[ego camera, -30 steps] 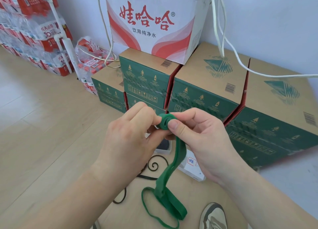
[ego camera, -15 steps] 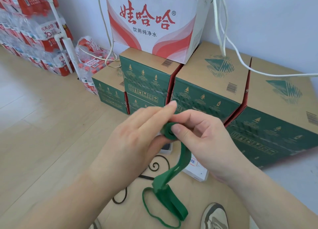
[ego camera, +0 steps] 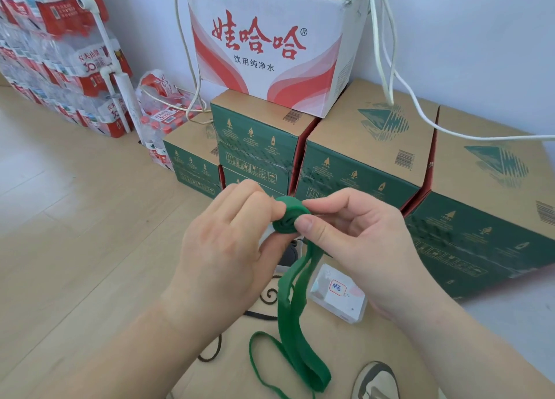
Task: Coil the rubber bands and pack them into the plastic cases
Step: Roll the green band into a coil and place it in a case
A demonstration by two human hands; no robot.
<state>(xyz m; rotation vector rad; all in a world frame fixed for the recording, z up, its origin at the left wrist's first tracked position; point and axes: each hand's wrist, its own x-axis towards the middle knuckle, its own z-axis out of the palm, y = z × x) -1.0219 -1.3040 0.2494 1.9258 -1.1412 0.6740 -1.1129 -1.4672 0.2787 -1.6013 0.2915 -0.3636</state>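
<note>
Green rubber band (ego camera: 289, 305), top coiled tight, doubled tail hanging loose

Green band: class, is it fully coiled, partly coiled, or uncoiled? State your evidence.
Partly coiled. The left hand and right hand pinch a tight roll of the band; its long tail hangs loose below them.

Grn boxes (ego camera: 354, 164), btl packs (ego camera: 54, 62), cables (ego camera: 387, 53), shoe (ego camera: 375, 382).

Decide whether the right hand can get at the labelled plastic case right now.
Likely yes, once freed: the plastic case lies just below the right hand, nothing between them, but that hand pinches the green coil with the left hand.
</note>
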